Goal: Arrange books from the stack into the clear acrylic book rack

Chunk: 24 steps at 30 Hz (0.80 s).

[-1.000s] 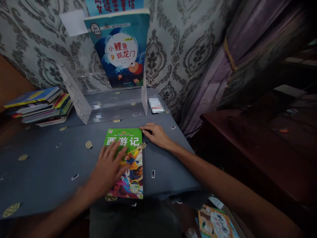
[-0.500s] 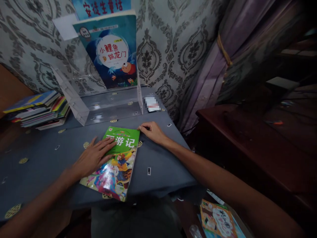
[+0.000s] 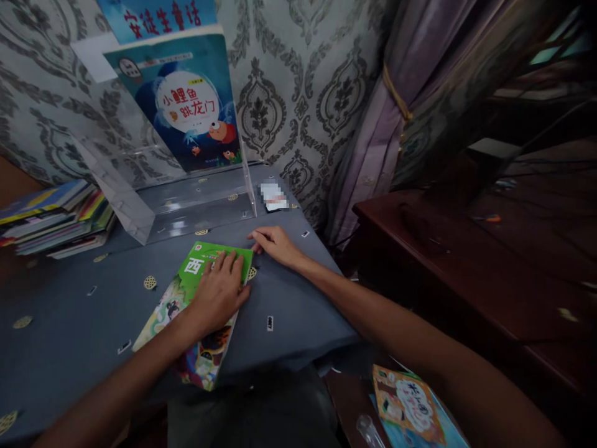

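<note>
A green picture-story book (image 3: 187, 283) with large white Chinese characters lies slightly askew on the cloth-covered table. My left hand (image 3: 219, 289) rests flat across its cover, fingers extended, hiding part of the title and picture. At the book's top right corner, my right hand (image 3: 275, 244) has its fingers curled in, the tips against the corner. Behind the book stands a clear acrylic stand (image 3: 196, 221). It holds upright a blue book (image 3: 186, 118) with an orange fish on the cover.
A stack of books (image 3: 60, 218) sits at the left. A small pale blurred item (image 3: 273, 196) lies right of the stand. Dark red furniture (image 3: 420, 249) stands to the right, past the table's edge. Below it are an orange-covered book (image 3: 405, 401) and a purple curtain (image 3: 368, 124) hangs behind.
My left hand has slid right and over the cover, from the book's left side to its middle and upper right. The right hand stays by the corner. The view has shifted slightly.
</note>
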Tool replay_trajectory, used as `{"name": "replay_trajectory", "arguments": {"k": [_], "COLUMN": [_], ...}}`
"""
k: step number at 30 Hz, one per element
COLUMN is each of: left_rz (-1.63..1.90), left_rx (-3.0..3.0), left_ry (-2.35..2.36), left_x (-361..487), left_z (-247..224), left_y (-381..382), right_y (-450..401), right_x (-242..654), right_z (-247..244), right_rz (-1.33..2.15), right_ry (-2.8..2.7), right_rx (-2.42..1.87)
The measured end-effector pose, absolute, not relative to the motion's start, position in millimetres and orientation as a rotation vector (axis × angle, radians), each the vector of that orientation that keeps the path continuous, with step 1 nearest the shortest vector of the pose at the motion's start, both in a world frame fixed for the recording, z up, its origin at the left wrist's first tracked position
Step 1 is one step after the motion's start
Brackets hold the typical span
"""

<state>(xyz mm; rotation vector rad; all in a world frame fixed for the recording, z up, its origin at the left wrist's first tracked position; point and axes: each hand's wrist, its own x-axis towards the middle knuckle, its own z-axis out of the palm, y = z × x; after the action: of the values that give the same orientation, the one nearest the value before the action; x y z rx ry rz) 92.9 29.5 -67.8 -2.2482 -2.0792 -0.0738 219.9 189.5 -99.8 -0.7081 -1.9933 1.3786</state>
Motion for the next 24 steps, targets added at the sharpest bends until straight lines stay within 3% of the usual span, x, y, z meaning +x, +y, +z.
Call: {"name": "replay_trajectory", "arguments": {"k": [10, 24], "left_rz": [0.017, 0.060], "left_rx": [-2.312, -2.167], "left_ry": [-2.000, -2.132], "left_x": [76.8, 96.2], "left_z": [-59.2, -52.0], "left_y": [18.8, 25.8], "right_y": [177.4, 177.9], "right_x": [221.3, 224.1], "right_z": [-92.8, -89.1], "right_rz": [1.614, 1.619], "right_ry": [-2.015, -2.019], "right_rx": [-0.558, -0.548]}}
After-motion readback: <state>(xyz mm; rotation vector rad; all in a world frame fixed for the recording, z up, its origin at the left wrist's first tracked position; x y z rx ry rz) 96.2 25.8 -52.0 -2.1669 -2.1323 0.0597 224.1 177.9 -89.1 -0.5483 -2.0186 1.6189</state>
